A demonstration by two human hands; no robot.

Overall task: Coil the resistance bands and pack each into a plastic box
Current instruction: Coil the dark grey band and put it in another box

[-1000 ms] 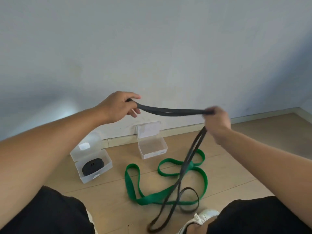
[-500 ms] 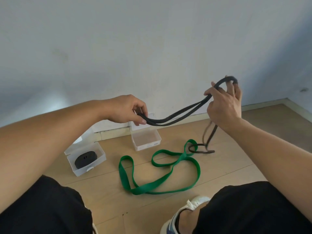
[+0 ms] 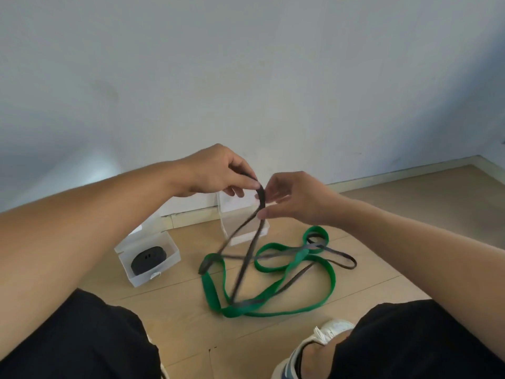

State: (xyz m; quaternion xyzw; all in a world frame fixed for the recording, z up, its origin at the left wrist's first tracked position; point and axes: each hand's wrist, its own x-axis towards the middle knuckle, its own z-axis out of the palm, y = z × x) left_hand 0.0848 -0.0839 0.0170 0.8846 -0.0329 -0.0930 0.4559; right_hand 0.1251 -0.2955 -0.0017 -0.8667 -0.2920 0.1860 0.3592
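On the wooden floor [image 3: 410, 214], towards the left and near the skirting of the wall [image 3: 246, 64], stands an open clear plastic box [image 3: 175, 255] with a coiled black band [image 3: 148, 259] lying inside it, its lid tipped back behind. Above and to the right of it, the left hand [image 3: 216, 170] is raised off the floor, its grip pinching the folded top end of the black resistance band [image 3: 261, 195] between thumb and fingers. Behind that fold, close to the wall, sits a second clear plastic box [image 3: 246, 236], open and partly hidden by the hands and the band. Just to the right, the right hand [image 3: 295, 198] meets the left, its grip also pinching the same fold, thumb below and fingers curled above. From the fold two black strands hang down, blurred, and trail across the floor, crossing over the green resistance band [image 3: 330, 274], which lies loose in wide loops on the floor between the person's knees and the boxes. At the lower right, a white shoe [image 3: 322, 340] shows beside black shorts [image 3: 423, 337].
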